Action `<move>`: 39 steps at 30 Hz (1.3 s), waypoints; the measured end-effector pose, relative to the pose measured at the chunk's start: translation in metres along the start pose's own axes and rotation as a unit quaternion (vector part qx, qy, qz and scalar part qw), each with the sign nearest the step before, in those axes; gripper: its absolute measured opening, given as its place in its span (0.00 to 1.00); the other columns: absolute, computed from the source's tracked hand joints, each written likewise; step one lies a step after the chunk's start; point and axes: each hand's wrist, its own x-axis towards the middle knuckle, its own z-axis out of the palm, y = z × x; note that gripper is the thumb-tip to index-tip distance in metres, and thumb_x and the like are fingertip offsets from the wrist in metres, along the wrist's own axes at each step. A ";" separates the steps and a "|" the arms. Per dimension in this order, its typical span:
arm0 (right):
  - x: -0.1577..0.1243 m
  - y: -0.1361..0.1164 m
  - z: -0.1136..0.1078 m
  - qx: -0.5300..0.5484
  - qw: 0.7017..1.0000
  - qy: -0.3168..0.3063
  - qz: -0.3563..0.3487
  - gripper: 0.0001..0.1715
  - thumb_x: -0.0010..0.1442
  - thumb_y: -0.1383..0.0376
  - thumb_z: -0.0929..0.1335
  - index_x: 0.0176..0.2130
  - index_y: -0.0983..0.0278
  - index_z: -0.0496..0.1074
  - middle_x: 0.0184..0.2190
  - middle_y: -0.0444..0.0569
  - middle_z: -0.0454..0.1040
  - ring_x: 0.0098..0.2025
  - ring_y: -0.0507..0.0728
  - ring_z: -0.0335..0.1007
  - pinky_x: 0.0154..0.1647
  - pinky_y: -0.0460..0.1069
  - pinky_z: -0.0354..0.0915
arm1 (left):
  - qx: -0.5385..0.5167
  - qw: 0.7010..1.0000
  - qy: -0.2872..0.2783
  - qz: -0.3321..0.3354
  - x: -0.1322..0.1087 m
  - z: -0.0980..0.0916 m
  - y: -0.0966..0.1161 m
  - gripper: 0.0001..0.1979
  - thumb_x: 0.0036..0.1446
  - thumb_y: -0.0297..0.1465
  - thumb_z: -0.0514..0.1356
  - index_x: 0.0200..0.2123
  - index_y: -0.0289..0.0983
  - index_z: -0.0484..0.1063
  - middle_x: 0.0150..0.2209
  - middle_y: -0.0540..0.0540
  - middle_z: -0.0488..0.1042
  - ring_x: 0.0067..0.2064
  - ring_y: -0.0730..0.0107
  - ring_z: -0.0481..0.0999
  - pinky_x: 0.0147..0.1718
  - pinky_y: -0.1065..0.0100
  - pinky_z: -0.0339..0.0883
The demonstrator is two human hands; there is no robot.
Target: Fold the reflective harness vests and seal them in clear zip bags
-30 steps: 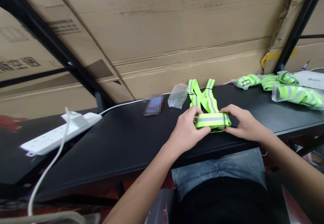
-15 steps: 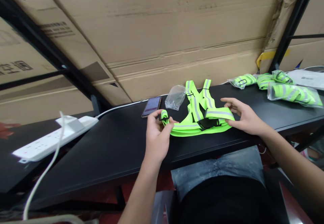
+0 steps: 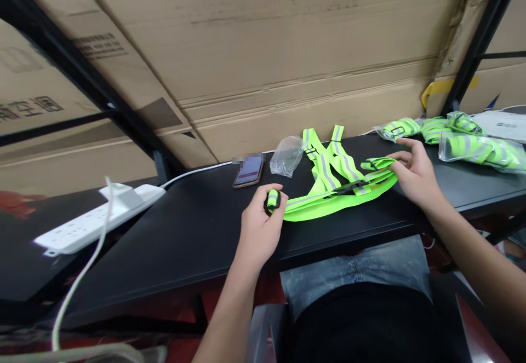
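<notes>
A neon-green reflective vest point(image 3: 329, 168) made of straps with grey stripes and black buckles lies on the black table point(image 3: 197, 220). Its belt stretches between my two hands. My left hand point(image 3: 263, 223) is closed around the belt's left end, where a black buckle shows between thumb and fingers. At the other end, my right hand point(image 3: 415, 174) pinches the folded belt between thumb and fingers, with the index finger raised. The shoulder straps spread away from me toward the cardboard. Just behind the belt's left part lies a crumpled clear plastic bag point(image 3: 286, 156).
A phone point(image 3: 249, 170) lies left of the plastic bag. Several bagged green vests point(image 3: 480, 149) sit at the right, near a white flat device point(image 3: 503, 125). On the left are a white power strip point(image 3: 102, 218) and its cable. Large cardboard boxes point(image 3: 267, 40) stand behind.
My right hand has moved right and away from me, drawing the belt's right end along and pulling it straighter. My left hand keeps its hold, turned slightly.
</notes>
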 end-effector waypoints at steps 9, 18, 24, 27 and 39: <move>0.008 0.006 -0.031 -0.222 0.975 -0.018 -0.006 0.44 0.49 0.58 0.71 0.61 0.64 0.57 0.47 0.58 0.76 0.41 0.65 0.76 0.44 0.62 0.71 | -0.038 0.998 0.045 -0.021 0.002 -0.011 -0.016 0.23 0.54 0.40 0.65 0.51 0.41 0.66 0.43 0.45 0.76 0.46 0.59 0.79 0.46 0.60 0.71; 0.007 -0.003 -0.086 -0.323 0.903 -0.283 0.016 0.35 0.55 0.40 0.67 0.53 0.57 0.74 0.57 0.55 0.73 0.58 0.72 0.69 0.61 0.69 0.63 | 0.111 0.992 -0.048 -0.024 -0.010 -0.031 -0.021 0.23 0.51 0.44 0.65 0.49 0.43 0.71 0.55 0.42 0.69 0.53 0.49 0.75 0.51 0.52 0.71; 0.010 -0.005 -0.101 -0.357 0.902 -0.221 0.103 0.46 0.49 0.36 0.70 0.56 0.61 0.73 0.56 0.59 0.73 0.58 0.75 0.69 0.62 0.71 0.62 | 0.183 0.981 -0.058 0.019 -0.010 -0.027 -0.014 0.23 0.53 0.43 0.64 0.52 0.43 0.71 0.55 0.43 0.71 0.54 0.48 0.72 0.52 0.51 0.68; 0.009 -0.003 -0.108 -0.351 0.892 -0.258 0.119 0.46 0.49 0.36 0.70 0.56 0.60 0.73 0.58 0.57 0.73 0.58 0.75 0.69 0.62 0.71 0.63 | 0.202 0.972 -0.107 0.059 -0.012 -0.031 -0.002 0.24 0.54 0.44 0.64 0.52 0.43 0.71 0.55 0.43 0.72 0.58 0.47 0.69 0.56 0.50 0.65; 0.064 -0.045 -0.025 -0.331 0.853 -0.404 0.009 0.45 0.59 0.37 0.61 0.64 0.60 0.66 0.65 0.50 0.64 0.66 0.71 0.59 0.67 0.63 0.59 | 0.258 0.892 -0.326 0.176 0.087 0.047 0.065 0.34 0.63 0.55 0.46 0.57 0.35 0.68 0.59 0.36 0.70 0.59 0.47 0.69 0.56 0.53 0.64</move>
